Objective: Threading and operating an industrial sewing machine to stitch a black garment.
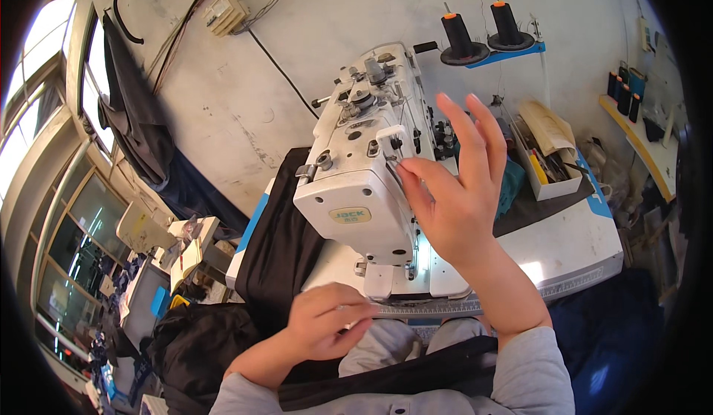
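Tabletop edge (pixel 536 292) near left hand (pixel 324 323), right hand (pixel 462 201) beside sewing machine (pixel 343 176)

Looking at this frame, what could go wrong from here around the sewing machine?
The right hand is raised close beside the sewing machine, thumb and index finger nearly together; it might catch a thread guide or lose a thread, though none shows clearly between the fingertips.
The left hand is near the table's front edge, not far from the lit needle area; an accidental start could endanger straying fingers.
The black cloth hangs over the table edge and might slip.
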Motion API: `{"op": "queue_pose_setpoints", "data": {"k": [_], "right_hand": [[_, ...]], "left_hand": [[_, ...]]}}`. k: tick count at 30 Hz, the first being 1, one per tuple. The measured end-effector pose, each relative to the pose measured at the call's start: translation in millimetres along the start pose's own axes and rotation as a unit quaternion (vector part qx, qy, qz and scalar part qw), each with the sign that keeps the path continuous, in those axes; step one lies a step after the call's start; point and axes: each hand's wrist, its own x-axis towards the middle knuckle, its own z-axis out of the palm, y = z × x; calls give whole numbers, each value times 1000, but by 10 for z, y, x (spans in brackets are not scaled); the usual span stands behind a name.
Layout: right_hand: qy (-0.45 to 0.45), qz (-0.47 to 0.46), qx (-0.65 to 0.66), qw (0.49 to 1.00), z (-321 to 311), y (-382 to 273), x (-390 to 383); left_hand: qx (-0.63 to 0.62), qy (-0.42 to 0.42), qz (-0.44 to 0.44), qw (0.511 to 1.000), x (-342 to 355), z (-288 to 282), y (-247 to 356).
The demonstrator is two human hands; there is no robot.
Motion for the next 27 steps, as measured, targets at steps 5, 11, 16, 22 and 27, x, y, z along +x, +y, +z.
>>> {"op": "queue_pose_setpoints", "data": {"k": [5,11,16,22,27], "right_hand": [[-18,48,77,996,-69,-4,0],[-51,131,160,977,-140,24,6],[-67,199,261,942,-134,12,7],[-76,204,297,930,-143,27,-88],[-61,169,241,954,-181,59,-132]], "left_hand": [[235,162,51,957,727,-369,-10],[314,106,-5,943,1318,-232,138],[390,35,-36,919,1508,-201,188],[434,20,-9,900,1536,-157,123],[352,69,-6,934,1299,-200,183]]}}
